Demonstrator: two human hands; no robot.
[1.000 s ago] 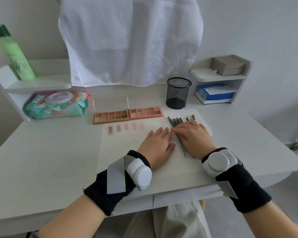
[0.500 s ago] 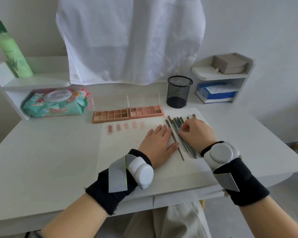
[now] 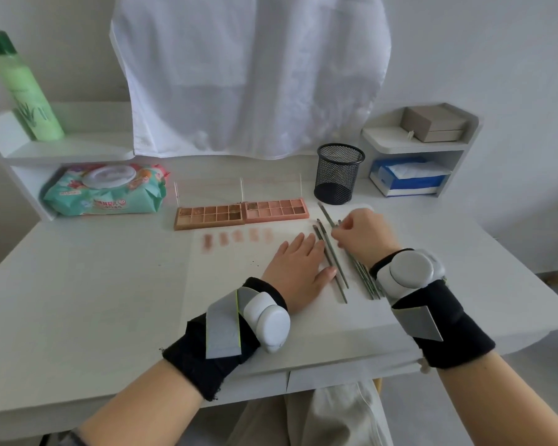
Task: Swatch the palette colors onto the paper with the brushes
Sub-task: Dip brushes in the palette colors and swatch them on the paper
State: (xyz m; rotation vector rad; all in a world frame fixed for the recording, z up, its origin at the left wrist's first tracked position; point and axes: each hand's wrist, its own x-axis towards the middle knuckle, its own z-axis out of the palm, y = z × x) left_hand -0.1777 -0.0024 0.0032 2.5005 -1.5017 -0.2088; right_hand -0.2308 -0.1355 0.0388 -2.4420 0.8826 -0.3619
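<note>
Two open palettes lie side by side at the far edge of the paper (image 3: pixel 226 284): a brown palette (image 3: pixel 208 215) and a pink palette (image 3: pixel 276 209). Several pinkish swatches (image 3: pixel 236 238) run in a row just below them. My left hand (image 3: pixel 298 272) rests flat on the paper with straight fingers. Two thin dark brushes (image 3: pixel 332 262) lie beside its thumb. My right hand (image 3: pixel 363 236) has curled fingers and pinches one brush (image 3: pixel 326 214), whose far end points up-left. Several more brushes (image 3: pixel 366 280) lie partly hidden under my right wrist.
A black mesh cup (image 3: pixel 339 173) stands behind the brushes. A wet-wipes pack (image 3: pixel 105 191) lies at the back left below a green bottle (image 3: pixel 23 88). The right shelf holds a tissue box (image 3: pixel 406 177) and a beige box (image 3: pixel 432 123). White cloth (image 3: pixel 248 75) hangs behind.
My right hand rose from lying flat over the brushes, curled its fingers and took one brush by its shaft. The other brushes came into view. My left hand stayed flat.
</note>
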